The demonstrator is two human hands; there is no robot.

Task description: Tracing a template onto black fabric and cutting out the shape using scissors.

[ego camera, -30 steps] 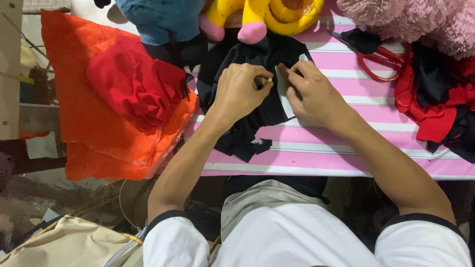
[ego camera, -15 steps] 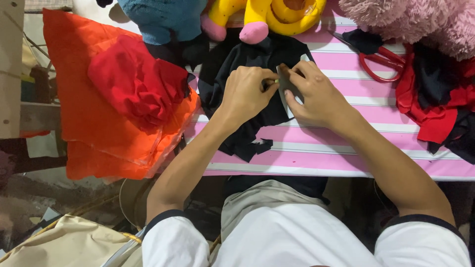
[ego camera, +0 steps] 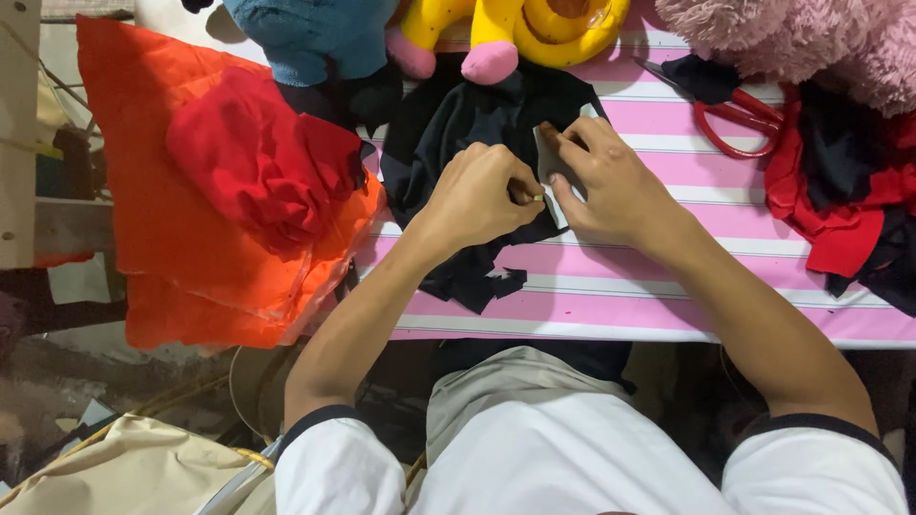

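Note:
A crumpled black cloth (ego camera: 448, 124) lies on the pink-and-white striped tabletop (ego camera: 668, 277). My left hand (ego camera: 477, 195) is closed over it, thumb and fingers pinching at its right side. My right hand (ego camera: 606, 181) touches the left one and presses a small pale grey piece (ego camera: 551, 167) against the black cloth with its fingertips. Whether something thin sits between the left fingers is too small to tell.
Orange cloth (ego camera: 181, 238) with a bunched red cloth (ego camera: 258, 157) hangs over the table's left end. A blue plush toy (ego camera: 305, 33), a yellow plush toy (ego camera: 515, 29) and a pink plush toy (ego camera: 801, 38) line the far side. Red-handled scissors (ego camera: 725, 119) lie near red and black fabric (ego camera: 849, 191).
Both hands have shifted slightly to the right on the black cloth. The pale grey piece shows more under the right fingers.

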